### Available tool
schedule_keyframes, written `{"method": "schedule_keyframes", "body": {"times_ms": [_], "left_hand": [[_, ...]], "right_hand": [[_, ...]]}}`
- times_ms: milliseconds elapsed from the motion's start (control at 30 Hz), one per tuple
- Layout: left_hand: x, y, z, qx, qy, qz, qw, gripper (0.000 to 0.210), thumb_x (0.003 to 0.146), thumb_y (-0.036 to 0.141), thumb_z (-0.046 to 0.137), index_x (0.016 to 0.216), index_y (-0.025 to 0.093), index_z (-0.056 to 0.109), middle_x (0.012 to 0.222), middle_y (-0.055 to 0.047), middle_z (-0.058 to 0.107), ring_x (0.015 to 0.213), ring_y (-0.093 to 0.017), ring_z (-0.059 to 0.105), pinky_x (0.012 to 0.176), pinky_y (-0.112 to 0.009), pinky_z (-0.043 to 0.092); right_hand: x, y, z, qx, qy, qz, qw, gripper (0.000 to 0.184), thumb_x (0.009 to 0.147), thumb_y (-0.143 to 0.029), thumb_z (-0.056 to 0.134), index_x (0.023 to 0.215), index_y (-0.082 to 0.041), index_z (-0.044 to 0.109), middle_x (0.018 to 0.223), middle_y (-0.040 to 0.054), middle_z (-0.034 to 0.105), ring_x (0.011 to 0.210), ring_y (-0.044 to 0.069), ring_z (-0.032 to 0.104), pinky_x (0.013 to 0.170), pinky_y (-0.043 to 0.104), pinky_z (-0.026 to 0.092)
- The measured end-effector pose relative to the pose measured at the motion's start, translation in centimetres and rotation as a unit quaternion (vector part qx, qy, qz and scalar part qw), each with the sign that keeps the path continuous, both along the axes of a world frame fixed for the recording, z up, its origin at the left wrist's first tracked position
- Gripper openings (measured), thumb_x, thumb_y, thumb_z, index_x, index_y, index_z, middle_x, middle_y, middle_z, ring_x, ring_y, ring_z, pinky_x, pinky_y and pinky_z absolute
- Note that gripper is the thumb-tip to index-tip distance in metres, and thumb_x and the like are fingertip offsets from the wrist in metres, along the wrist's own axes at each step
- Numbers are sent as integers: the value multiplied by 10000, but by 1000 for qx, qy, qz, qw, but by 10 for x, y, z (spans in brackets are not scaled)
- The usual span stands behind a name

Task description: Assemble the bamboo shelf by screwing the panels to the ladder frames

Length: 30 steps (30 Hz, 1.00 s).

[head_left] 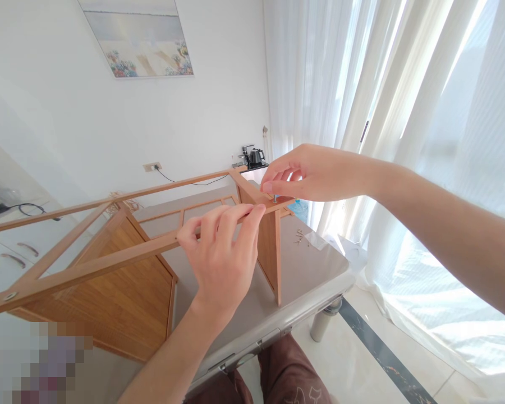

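Observation:
A wooden frame with panels, perhaps a shelf unit, lies on the table; its near long rail point(109, 262) runs from the lower left to a corner at the middle. My left hand point(225, 255) is closed around that rail just short of the corner. Above the corner, my right hand point(292, 173) has its thumb and fingers pinched together. Whatever is between those fingertips, if anything, is hidden. Just under the hand, a small metal screw point(275, 198) stands up from the wood. A panel point(271, 255) reaches down from this corner to the tabletop.
The grey table point(315, 266) holds several loose screws point(299, 235) beside a clear plastic bag point(316, 240). Another wooden panel point(118, 297) slants at left. Behind stands a black kettle point(256, 156). White curtains point(437, 140) hang at right; a cord crosses near the wall socket point(152, 166).

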State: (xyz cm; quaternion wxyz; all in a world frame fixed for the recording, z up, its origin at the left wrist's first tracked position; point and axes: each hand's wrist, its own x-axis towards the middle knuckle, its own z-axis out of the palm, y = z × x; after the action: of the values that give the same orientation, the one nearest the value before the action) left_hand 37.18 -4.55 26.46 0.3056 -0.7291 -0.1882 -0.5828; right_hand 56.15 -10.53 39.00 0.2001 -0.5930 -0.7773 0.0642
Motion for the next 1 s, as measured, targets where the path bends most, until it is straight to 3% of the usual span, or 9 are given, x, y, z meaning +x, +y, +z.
{"method": "schedule_keyframes", "body": {"times_ms": [167,333,433,667,1000], "left_hand": [[1,0,-1,0,4,2,1000,278,858,82,769,1068,252,704,949,0,789,876,-198,664,837,-398,335],[1,-3,0,-25,15,8,1000,236,876,104,726,1065,242,692,965,-21,784,892,-223,667,850,-412,335],[2,-4,0,-47,28,10,998,213,889,143,712,1081,228,681,997,-42,776,920,-243,667,865,-421,347],[6,-3,-4,-41,12,17,999,208,880,171,737,1078,208,683,1000,-54,772,942,-255,666,878,-425,361],[5,-5,-6,-43,1,4,999,268,859,143,752,1116,196,696,974,-73,760,943,-253,662,875,-406,375]], "right_hand": [[4,4,-2,12,14,20,1000,250,944,-426,609,1042,-271,780,1008,12,754,924,189,696,837,336,526],[6,8,-3,26,18,30,999,420,920,-416,647,1324,-310,688,1054,19,756,906,182,711,837,343,543],[4,6,-1,22,5,23,999,392,913,-462,658,1271,-315,722,1037,23,757,889,195,712,775,332,547],[1,3,4,-16,-69,-11,997,310,901,-564,661,931,-283,789,899,15,723,810,198,675,637,311,483],[-4,-2,6,-4,-99,6,995,230,961,-477,602,1050,-354,775,897,-2,708,769,190,656,608,312,451]]}}
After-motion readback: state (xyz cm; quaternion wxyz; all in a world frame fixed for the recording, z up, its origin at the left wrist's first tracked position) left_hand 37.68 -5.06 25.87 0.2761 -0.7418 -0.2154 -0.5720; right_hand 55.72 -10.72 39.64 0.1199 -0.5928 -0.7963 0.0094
